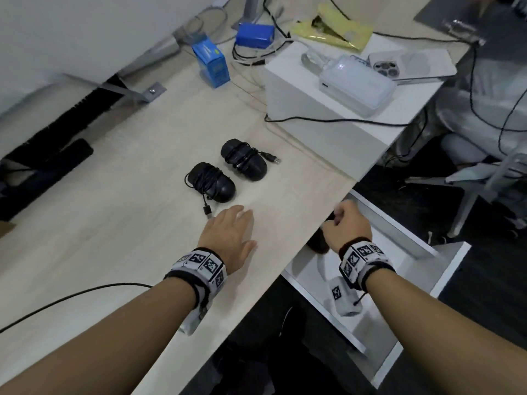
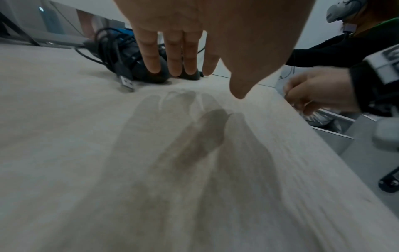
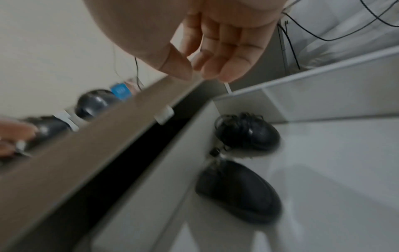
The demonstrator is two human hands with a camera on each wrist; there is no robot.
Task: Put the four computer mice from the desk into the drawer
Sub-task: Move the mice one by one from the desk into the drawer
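Two black mice with their cords wound round them lie mid-desk: a nearer mouse (image 1: 212,182) (image 2: 129,58) and a farther mouse (image 1: 243,159). My left hand (image 1: 242,220) (image 2: 207,83) hovers flat over the desk just short of the nearer mouse, fingers straight, holding nothing. My right hand (image 1: 340,216) (image 3: 198,73) hangs over the open white drawer (image 1: 399,238) (image 3: 323,95), fingers loosely curled and empty. Two more black mice lie in the drawer, one cord-wrapped mouse (image 3: 246,132) and one closer mouse (image 3: 237,191). The head view shows only a dark part of a drawer mouse (image 1: 318,240).
A white box (image 1: 313,115) carrying a pale device stands on the desk behind the mice. A blue carton (image 1: 212,64) and cables lie farther back. A black cable (image 1: 71,295) crosses the near desk. The desk edge (image 1: 299,252) runs diagonally beside the drawer; a chair (image 1: 484,172) stands right.
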